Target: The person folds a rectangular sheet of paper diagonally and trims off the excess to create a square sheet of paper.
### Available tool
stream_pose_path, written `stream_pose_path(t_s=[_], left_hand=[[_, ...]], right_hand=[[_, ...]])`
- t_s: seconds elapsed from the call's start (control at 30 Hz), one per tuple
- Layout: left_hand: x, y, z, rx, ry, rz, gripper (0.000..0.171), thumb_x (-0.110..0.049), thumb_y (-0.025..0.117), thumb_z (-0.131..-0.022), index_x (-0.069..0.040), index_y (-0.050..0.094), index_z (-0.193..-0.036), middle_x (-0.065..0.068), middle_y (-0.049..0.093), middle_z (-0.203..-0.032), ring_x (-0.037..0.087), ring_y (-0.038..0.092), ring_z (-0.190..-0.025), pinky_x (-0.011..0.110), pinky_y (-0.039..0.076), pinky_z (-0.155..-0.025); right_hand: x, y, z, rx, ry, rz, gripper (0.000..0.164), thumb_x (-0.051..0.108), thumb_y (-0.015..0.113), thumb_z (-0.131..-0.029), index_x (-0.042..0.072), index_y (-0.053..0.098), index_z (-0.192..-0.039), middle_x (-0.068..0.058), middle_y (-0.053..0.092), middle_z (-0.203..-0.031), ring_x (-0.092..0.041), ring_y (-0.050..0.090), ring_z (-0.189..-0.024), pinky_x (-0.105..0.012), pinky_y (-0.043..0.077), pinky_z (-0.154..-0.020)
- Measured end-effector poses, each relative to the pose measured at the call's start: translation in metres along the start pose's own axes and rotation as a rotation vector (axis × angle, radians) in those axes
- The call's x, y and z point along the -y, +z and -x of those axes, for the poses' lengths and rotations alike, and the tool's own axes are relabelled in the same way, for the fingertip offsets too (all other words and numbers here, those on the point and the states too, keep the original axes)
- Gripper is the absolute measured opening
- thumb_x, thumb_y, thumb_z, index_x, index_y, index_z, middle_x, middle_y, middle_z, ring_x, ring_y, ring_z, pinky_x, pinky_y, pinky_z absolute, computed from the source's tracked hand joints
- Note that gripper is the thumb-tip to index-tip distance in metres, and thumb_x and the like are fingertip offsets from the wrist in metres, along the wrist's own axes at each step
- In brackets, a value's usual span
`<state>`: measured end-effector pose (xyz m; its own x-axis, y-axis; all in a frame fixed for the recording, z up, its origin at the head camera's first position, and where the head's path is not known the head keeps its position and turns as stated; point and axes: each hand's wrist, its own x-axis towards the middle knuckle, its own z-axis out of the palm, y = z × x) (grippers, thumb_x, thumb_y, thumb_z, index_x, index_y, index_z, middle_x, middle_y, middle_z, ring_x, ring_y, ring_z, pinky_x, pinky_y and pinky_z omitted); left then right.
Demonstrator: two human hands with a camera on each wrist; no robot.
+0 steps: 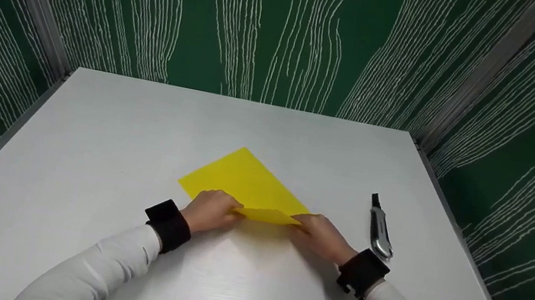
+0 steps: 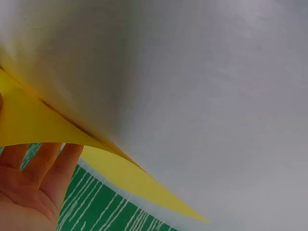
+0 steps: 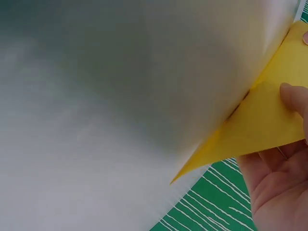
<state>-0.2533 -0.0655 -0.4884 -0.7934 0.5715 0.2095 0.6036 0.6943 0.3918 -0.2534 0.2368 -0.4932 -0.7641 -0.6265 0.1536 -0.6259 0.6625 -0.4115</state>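
Note:
A yellow sheet of paper (image 1: 241, 178) lies on the white table, one corner pointing to the back. Its near part is folded up and over, making a raised flap between the hands. At the flap's left end my left hand (image 1: 212, 211) pinches the paper; in the left wrist view, the fingers of that hand (image 2: 33, 192) are behind the sheet (image 2: 43, 120). My right hand (image 1: 322, 237) grips the other end. In the right wrist view, its thumb (image 3: 293, 98) presses the front of the paper (image 3: 255, 120) while the fingers go behind it.
A grey and black utility knife (image 1: 381, 229) lies on the table (image 1: 142, 118) to the right, just beyond the right wrist's black band (image 1: 362, 273). Green walls with white wavy lines (image 1: 297, 35) stand at the back and both sides.

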Motion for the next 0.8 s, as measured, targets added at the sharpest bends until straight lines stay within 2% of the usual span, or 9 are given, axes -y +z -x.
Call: stream_pose_path(t_s=[0.13, 0.23, 0.37, 0.47, 0.53, 0.6, 0.63, 0.7, 0.8], left_hand=[[0.003, -0.002, -0.001, -0.005, -0.067, 0.047, 0.032, -0.028, 0.072, -0.095, -0.007, 0.067, -0.072, -0.004, 0.05, -0.06, 0.009, 0.045, -0.059, 0.026, 0.038, -0.056], [0.005, -0.004, -0.002, 0.008, -0.153, 0.098, 0.045, -0.033, 0.072, -0.096, -0.011, 0.053, -0.061, -0.008, 0.032, -0.057, 0.009, 0.034, -0.055, 0.022, 0.028, -0.054], [0.008, -0.004, -0.003, -0.001, -0.253, 0.151, 0.055, -0.038, 0.074, -0.094, -0.018, 0.039, -0.056, -0.01, 0.024, -0.055, 0.007, 0.027, -0.051, 0.021, 0.021, -0.051], [0.01, -0.003, -0.006, -0.024, -0.306, 0.176, 0.054, -0.04, 0.074, -0.093, -0.013, 0.044, -0.058, -0.006, 0.027, -0.058, 0.01, 0.029, -0.053, 0.024, 0.022, -0.052], [0.01, -0.003, -0.007, -0.044, -0.346, 0.191, 0.044, -0.042, 0.075, -0.092, -0.006, 0.062, -0.07, -0.002, 0.048, -0.061, 0.014, 0.046, -0.057, 0.026, 0.035, -0.055], [0.01, -0.002, -0.009, -0.054, -0.391, 0.208, 0.042, -0.043, 0.075, -0.092, -0.001, 0.074, -0.098, 0.008, 0.072, -0.085, 0.022, 0.066, -0.078, 0.033, 0.053, -0.07], [0.01, -0.002, -0.01, -0.058, -0.412, 0.216, 0.048, -0.043, 0.075, -0.092, 0.001, 0.073, -0.114, 0.013, 0.076, -0.103, 0.027, 0.071, -0.093, 0.038, 0.058, -0.082], [0.01, -0.002, -0.012, -0.063, -0.446, 0.229, 0.061, -0.043, 0.074, -0.093, -0.001, 0.064, -0.136, 0.018, 0.071, -0.133, 0.034, 0.068, -0.121, 0.047, 0.055, -0.103], [0.012, -0.001, -0.015, -0.076, -0.463, 0.234, 0.066, -0.043, 0.074, -0.093, -0.001, 0.059, -0.142, 0.019, 0.066, -0.139, 0.037, 0.065, -0.127, 0.05, 0.053, -0.107]], right_hand=[[-0.005, -0.005, -0.001, -0.017, 0.086, -0.118, 0.011, 0.008, 0.067, -0.097, 0.001, 0.075, -0.098, -0.012, 0.078, -0.094, -0.016, 0.068, -0.081, -0.025, 0.054, -0.074], [-0.009, -0.008, -0.002, -0.026, 0.16, -0.214, 0.016, 0.013, 0.069, -0.097, 0.003, 0.068, -0.084, -0.002, 0.066, -0.078, -0.007, 0.052, -0.073, -0.018, 0.042, -0.069], [-0.017, -0.012, -0.005, -0.033, 0.22, -0.296, 0.035, 0.019, 0.07, -0.098, 0.006, 0.048, -0.074, 0.004, 0.036, -0.069, -0.005, 0.037, -0.067, -0.019, 0.03, -0.065], [-0.021, -0.014, -0.01, -0.033, 0.255, -0.321, 0.043, 0.022, 0.07, -0.098, 0.008, 0.039, -0.073, 0.005, 0.025, -0.069, -0.006, 0.029, -0.065, -0.022, 0.023, -0.065], [-0.023, -0.014, -0.015, -0.026, 0.283, -0.332, 0.045, 0.023, 0.07, -0.098, 0.009, 0.036, -0.072, 0.005, 0.023, -0.068, -0.007, 0.027, -0.064, -0.023, 0.022, -0.066], [-0.026, -0.015, -0.019, -0.015, 0.307, -0.338, 0.046, 0.023, 0.07, -0.098, 0.009, 0.036, -0.072, 0.005, 0.023, -0.067, -0.008, 0.026, -0.063, -0.023, 0.023, -0.065], [-0.027, -0.015, -0.021, -0.008, 0.323, -0.344, 0.045, 0.023, 0.07, -0.098, 0.01, 0.037, -0.071, 0.005, 0.023, -0.067, -0.009, 0.027, -0.063, -0.023, 0.023, -0.065], [-0.029, -0.015, -0.025, 0.007, 0.348, -0.358, 0.042, 0.023, 0.07, -0.098, 0.01, 0.04, -0.071, 0.005, 0.026, -0.065, -0.01, 0.028, -0.062, -0.023, 0.025, -0.064], [-0.029, -0.017, -0.031, 0.024, 0.398, -0.371, 0.033, 0.023, 0.069, -0.098, 0.009, 0.051, -0.074, 0.005, 0.033, -0.064, -0.011, 0.033, -0.062, -0.023, 0.028, -0.063]])
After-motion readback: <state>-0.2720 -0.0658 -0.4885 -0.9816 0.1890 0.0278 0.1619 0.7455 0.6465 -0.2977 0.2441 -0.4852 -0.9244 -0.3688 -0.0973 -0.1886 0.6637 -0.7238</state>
